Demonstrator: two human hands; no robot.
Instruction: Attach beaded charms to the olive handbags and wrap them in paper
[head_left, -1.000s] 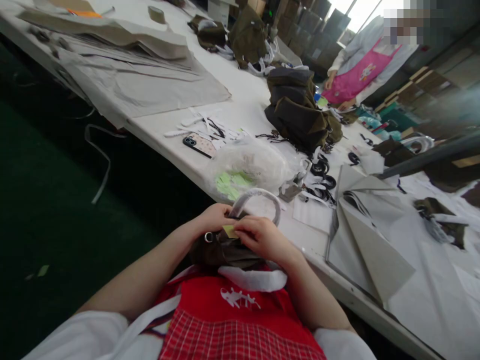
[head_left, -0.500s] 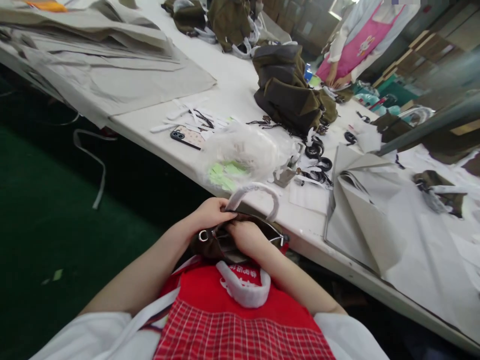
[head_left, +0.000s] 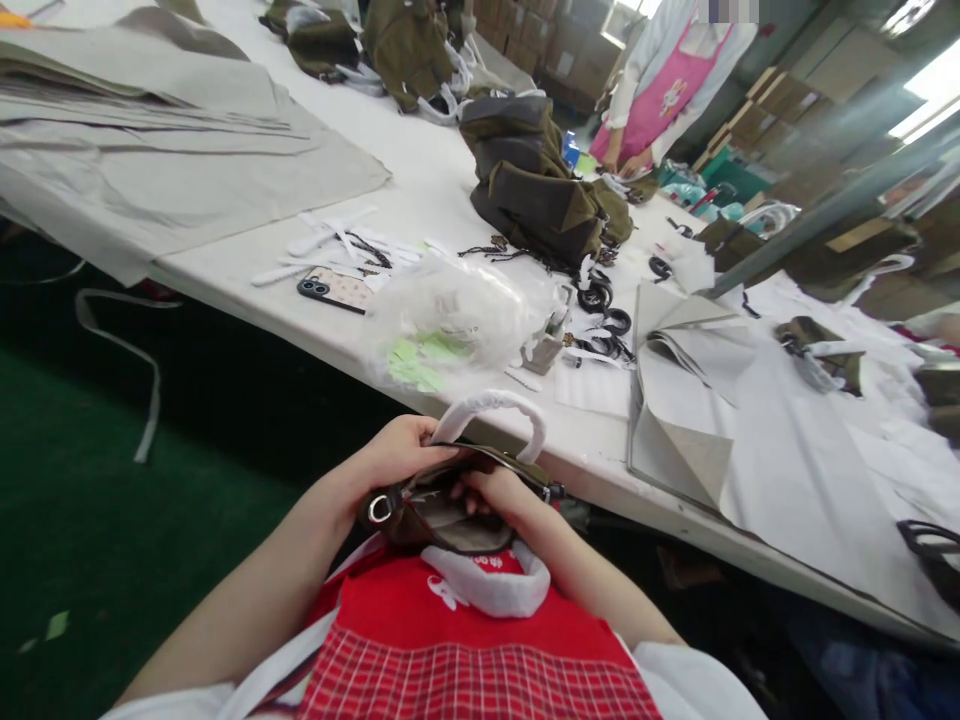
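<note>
A dark olive handbag is held open against my red apron, at the table's front edge. White wrapping covers its two handles; the far handle stands up and the near handle hangs over the apron. My left hand is closed on the bag's far rim, beside the base of the far handle, thumb along the edge. Inside the mouth, against the pale lining, is my right hand with its fingers curled. What those fingers grip, if anything, is hidden.
On the white table lie a phone, a clear plastic bag, black strap rings and several dark bags. Grey sheets are stacked left, more paper right. A person in a pink apron works across the table.
The bag's mouth has opened wider toward me, showing more lining. My right hand's fingers now show inside it. The view has shifted, so the table's things appear farther left.
</note>
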